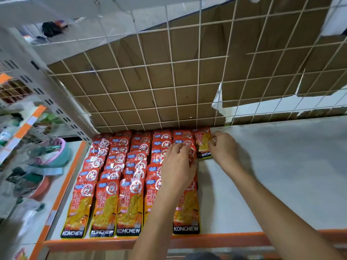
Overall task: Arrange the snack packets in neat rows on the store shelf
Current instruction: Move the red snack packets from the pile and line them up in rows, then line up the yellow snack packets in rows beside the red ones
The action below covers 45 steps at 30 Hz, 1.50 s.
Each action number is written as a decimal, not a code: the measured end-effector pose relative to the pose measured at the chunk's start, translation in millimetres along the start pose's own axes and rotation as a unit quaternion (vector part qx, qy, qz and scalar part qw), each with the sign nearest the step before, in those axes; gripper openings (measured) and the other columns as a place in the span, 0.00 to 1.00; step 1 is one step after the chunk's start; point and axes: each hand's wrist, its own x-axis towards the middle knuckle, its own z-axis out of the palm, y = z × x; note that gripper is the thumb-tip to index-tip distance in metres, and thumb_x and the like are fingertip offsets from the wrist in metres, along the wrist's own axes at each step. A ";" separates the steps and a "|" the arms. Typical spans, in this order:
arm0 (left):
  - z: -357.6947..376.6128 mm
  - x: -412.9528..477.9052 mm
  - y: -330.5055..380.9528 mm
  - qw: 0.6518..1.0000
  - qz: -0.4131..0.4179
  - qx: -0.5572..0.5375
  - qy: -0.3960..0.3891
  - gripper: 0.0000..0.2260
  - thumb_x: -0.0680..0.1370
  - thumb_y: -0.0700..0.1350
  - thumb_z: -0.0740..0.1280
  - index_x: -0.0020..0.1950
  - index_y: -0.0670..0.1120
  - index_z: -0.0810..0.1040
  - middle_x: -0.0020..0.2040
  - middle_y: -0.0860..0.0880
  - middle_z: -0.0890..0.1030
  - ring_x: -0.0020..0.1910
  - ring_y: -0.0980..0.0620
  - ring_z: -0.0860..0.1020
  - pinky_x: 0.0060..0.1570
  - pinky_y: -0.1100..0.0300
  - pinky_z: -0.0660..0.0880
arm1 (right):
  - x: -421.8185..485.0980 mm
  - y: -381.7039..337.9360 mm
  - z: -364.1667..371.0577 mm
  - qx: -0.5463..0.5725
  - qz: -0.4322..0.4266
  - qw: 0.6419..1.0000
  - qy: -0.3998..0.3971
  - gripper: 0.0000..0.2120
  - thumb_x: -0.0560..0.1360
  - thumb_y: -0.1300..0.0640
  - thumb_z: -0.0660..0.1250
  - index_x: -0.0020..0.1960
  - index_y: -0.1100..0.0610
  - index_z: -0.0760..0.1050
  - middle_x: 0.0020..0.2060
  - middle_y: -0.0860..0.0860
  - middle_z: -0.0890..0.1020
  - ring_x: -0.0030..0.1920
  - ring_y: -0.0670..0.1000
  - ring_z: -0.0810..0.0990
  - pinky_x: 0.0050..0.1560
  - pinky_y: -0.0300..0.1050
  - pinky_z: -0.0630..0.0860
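Shelf stocking: sixth row begun at back edge of shelf [281, 175].

Five overlapping rows of red snack packets [116, 184] on left part of shelf, running from back edge to orange front lip [225, 239] (KONCHEW legible on the frontmost packets). Single packet [203, 145] lying flat at back edge, just beside fifth row on its right, top end at foot of wire grid [169, 81]. Brown cardboard [187, 59] behind grid. Right hand [223, 147] at single packet's right edge, fingers curled and pinching it. Left hand [178, 166] lying over fifth row, fingertips bent onto packets just beside single packet's left edge; pinching or merely pressing, cannot tell. Both forearms reaching in over front lip.
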 end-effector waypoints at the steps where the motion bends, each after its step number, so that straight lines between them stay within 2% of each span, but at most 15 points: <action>1: 0.1 0.4 -0.5 1.000 0.004 0.002 0.001 0.19 0.78 0.48 0.65 0.68 0.45 0.73 0.69 0.44 0.72 0.70 0.43 0.65 0.69 0.50 0.65 | -3.9 -0.1 2.2 -0.034 -0.020 0.999 0.009 0.14 0.77 0.53 0.62 0.59 0.60 0.75 0.53 0.59 0.78 0.53 0.59 0.76 0.50 0.47 0.72; 3: 0.9 1.0 -0.9 1.000 0.010 0.004 -0.001 0.19 0.78 0.48 0.65 0.68 0.45 0.72 0.70 0.43 0.71 0.72 0.42 0.63 0.71 0.50 0.63 | -11.3 -0.1 3.3 -0.081 -0.041 0.996 0.023 0.16 0.77 0.51 0.61 0.60 0.60 0.74 0.54 0.59 0.77 0.55 0.59 0.73 0.53 0.49 0.70; 5: 0.9 1.5 0.7 1.000 0.021 -0.004 0.005 0.18 0.78 0.46 0.66 0.67 0.44 0.74 0.69 0.43 0.72 0.74 0.41 0.62 0.71 0.50 0.61 | -18.3 1.9 -0.7 -0.081 -0.035 0.995 0.036 0.17 0.77 0.50 0.61 0.61 0.59 0.73 0.56 0.59 0.76 0.57 0.59 0.71 0.55 0.50 0.68; 10: 8.7 5.2 22.5 0.993 0.078 -0.047 0.070 0.13 0.73 0.41 0.70 0.57 0.40 0.79 0.58 0.40 0.79 0.63 0.37 0.72 0.63 0.47 0.69 | -52.9 25.1 -29.5 -0.024 -0.022 0.997 0.076 0.14 0.76 0.53 0.64 0.59 0.58 0.76 0.55 0.57 0.78 0.57 0.59 0.72 0.55 0.52 0.71; 14: 21.3 5.3 64.3 0.987 0.124 -0.063 0.077 0.12 0.71 0.40 0.68 0.53 0.40 0.80 0.53 0.42 0.81 0.56 0.37 0.76 0.57 0.49 0.72 | -82.5 69.4 -62.4 0.002 -0.004 0.987 0.161 0.11 0.71 0.60 0.69 0.53 0.61 0.79 0.50 0.58 0.81 0.51 0.62 0.76 0.52 0.53 0.74; 17: 35.8 -2.2 101.8 0.984 0.150 -0.069 0.066 0.12 0.73 0.38 0.71 0.56 0.42 0.80 0.54 0.44 0.81 0.57 0.39 0.76 0.58 0.53 0.69 | -101.5 109.7 -92.2 0.012 0.030 0.981 0.190 0.11 0.71 0.61 0.69 0.53 0.61 0.79 0.50 0.57 0.82 0.52 0.62 0.76 0.54 0.52 0.74; 21: 63.9 -18.8 168.6 0.981 0.166 -0.087 0.050 0.12 0.76 0.42 0.69 0.59 0.44 0.79 0.57 0.47 0.81 0.64 0.42 0.74 0.62 0.51 0.70 | -126.0 171.5 -137.9 -0.002 0.046 0.973 0.226 0.11 0.68 0.63 0.71 0.50 0.61 0.80 0.47 0.57 0.82 0.49 0.62 0.78 0.53 0.51 0.75; 26: 112.8 -46.9 271.3 0.978 0.176 -0.113 0.006 0.13 0.77 0.47 0.68 0.60 0.45 0.79 0.60 0.48 0.80 0.65 0.44 0.72 0.63 0.54 0.68 | -152.0 262.8 -206.1 -0.022 0.095 0.969 0.227 0.12 0.72 0.60 0.69 0.54 0.59 0.79 0.52 0.54 0.81 0.55 0.57 0.78 0.59 0.47 0.69; 28: 133.0 -57.2 308.9 0.974 0.189 -0.127 -0.012 0.13 0.77 0.47 0.68 0.59 0.45 0.80 0.59 0.47 0.80 0.63 0.44 0.73 0.62 0.54 0.68 | -161.9 296.6 -230.9 -0.021 0.112 0.969 0.218 0.12 0.74 0.58 0.67 0.57 0.57 0.77 0.54 0.53 0.80 0.58 0.54 0.76 0.62 0.48 0.70; 33: 162.2 -72.4 380.8 0.968 0.196 -0.130 -0.082 0.15 0.77 0.48 0.67 0.63 0.45 0.77 0.63 0.45 0.77 0.62 0.43 0.73 0.59 0.56 0.67 | -172.3 357.2 -278.4 -0.038 0.145 0.970 0.192 0.14 0.77 0.54 0.63 0.61 0.56 0.74 0.57 0.52 0.78 0.59 0.54 0.74 0.57 0.45 0.68; 38: 189.2 -49.3 432.9 0.972 0.175 -0.071 -0.141 0.21 0.79 0.54 0.63 0.68 0.44 0.71 0.64 0.42 0.75 0.62 0.41 0.73 0.58 0.53 0.68 | -154.4 396.4 -304.4 -0.028 0.185 0.966 0.178 0.16 0.78 0.53 0.62 0.64 0.56 0.72 0.60 0.53 0.76 0.62 0.55 0.71 0.60 0.46 0.67; 41: 204.2 -27.3 462.9 0.975 0.163 -0.023 -0.151 0.25 0.79 0.58 0.60 0.66 0.39 0.69 0.61 0.39 0.75 0.60 0.39 0.73 0.55 0.50 0.69 | -129.9 413.7 -312.6 -0.038 0.195 0.965 0.173 0.17 0.78 0.53 0.61 0.64 0.58 0.70 0.59 0.55 0.75 0.61 0.55 0.71 0.60 0.47 0.67; 45: 227.2 0.3 496.1 0.981 0.119 0.008 -0.152 0.32 0.76 0.66 0.59 0.64 0.39 0.67 0.62 0.39 0.74 0.62 0.39 0.73 0.56 0.48 0.71 | -86.1 432.8 -321.2 -0.060 0.205 0.963 0.165 0.20 0.77 0.54 0.62 0.66 0.61 0.67 0.61 0.58 0.74 0.63 0.59 0.71 0.61 0.50 0.67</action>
